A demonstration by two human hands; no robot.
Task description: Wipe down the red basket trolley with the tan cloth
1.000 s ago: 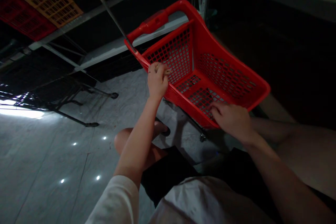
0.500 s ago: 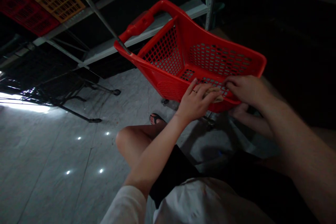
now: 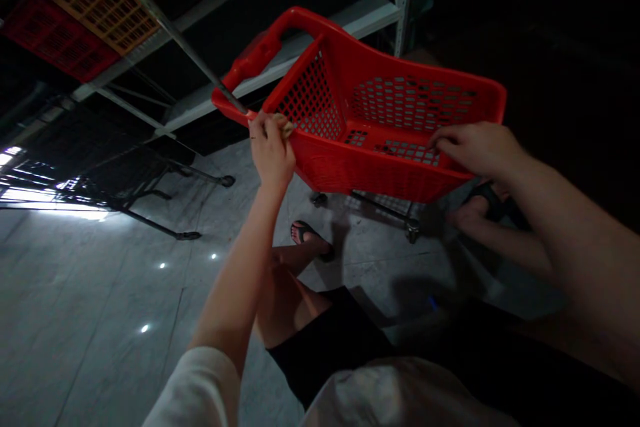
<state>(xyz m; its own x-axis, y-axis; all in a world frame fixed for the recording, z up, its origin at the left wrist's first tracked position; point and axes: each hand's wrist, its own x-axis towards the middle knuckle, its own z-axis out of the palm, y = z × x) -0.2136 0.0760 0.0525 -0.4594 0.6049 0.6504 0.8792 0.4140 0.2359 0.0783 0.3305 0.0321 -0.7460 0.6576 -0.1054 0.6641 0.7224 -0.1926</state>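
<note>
The left hand [image 3: 271, 150] has its grip clenched on a small cloth [image 3: 286, 125], pressed to the rim of the red basket [image 3: 380, 170] just beside its handle [image 3: 260, 50]. The right hand [image 3: 475, 147] grasps the basket's near rim. Bracing firmly there should steady the rubbing.

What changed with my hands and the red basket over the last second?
Your left hand slid back left along the red basket's near rim, from beside the right hand to the corner by the handle, and it is closed on a small tan cloth. The right hand came up from the basket's bottom onto the rim at the right. The basket still stands on its wheels.
</note>
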